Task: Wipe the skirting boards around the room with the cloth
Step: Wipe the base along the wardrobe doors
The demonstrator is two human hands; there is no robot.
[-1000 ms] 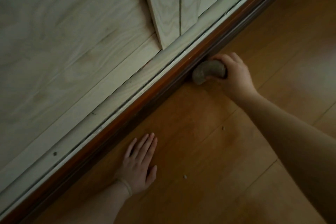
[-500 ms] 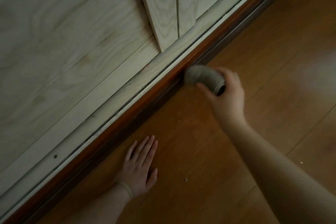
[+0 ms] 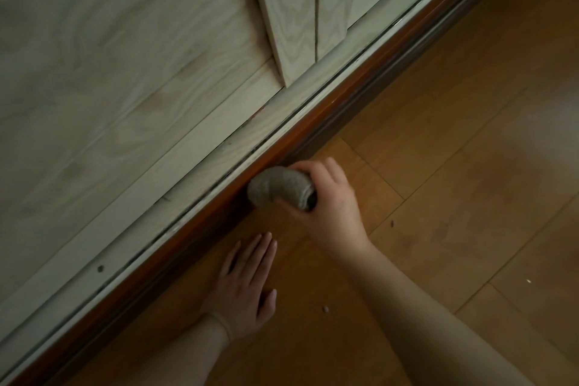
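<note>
A reddish-brown skirting board (image 3: 360,103) runs diagonally from lower left to upper right, between the pale wood panelling and the floor. My right hand (image 3: 332,200) grips a rolled grey cloth (image 3: 279,186), whose rounded end presses against the board's face. My left hand (image 3: 246,283) lies flat on the floor just below it, palm down, fingers spread toward the board, holding nothing.
Pale wood-grain panelling (image 3: 125,88) with an upright strip (image 3: 291,9) stands behind the skirting. The floor (image 3: 454,166) is orange-brown wooden boards with a few small crumbs (image 3: 326,309) near my hands.
My right hand has slid the cloth down-left along the skirting board, closer to my left hand. The left hand has stayed flat on the floor.
</note>
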